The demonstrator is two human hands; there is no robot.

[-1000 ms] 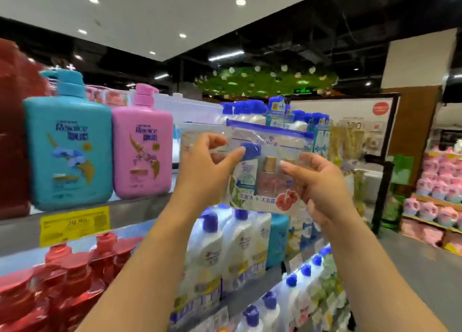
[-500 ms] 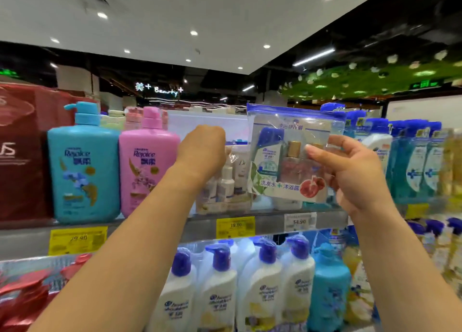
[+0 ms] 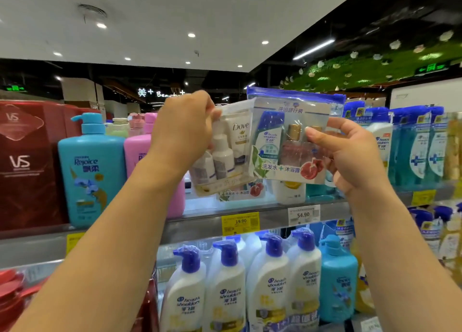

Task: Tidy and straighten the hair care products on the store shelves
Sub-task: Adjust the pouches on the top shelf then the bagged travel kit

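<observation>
My left hand (image 3: pixel 185 129) grips the top corner of a clear Dove travel pack (image 3: pixel 225 151) with small white bottles, lifted and tilted above the upper shelf (image 3: pixel 270 219). My right hand (image 3: pixel 347 156) holds a blue-zipped Head & Shoulders travel pouch (image 3: pixel 287 136) by its right edge, upright, overlapping the Dove pack's right side. Behind and below them another pouch (image 3: pixel 240 191) lies on the shelf, mostly hidden.
A teal Rejoice pump bottle (image 3: pixel 92 171) and a pink one (image 3: pixel 140 151) stand left on the upper shelf, beside red VS boxes (image 3: pixel 27 161). Blue-packed bottles (image 3: pixel 415 146) fill the right. White Head & Shoulders pump bottles (image 3: pixel 225 286) line the shelf below.
My left hand has taken hold of the Dove pack and lifted it off the shelf. The right hand keeps the blue-zipped pouch, now raised beside it. The view has shifted left.
</observation>
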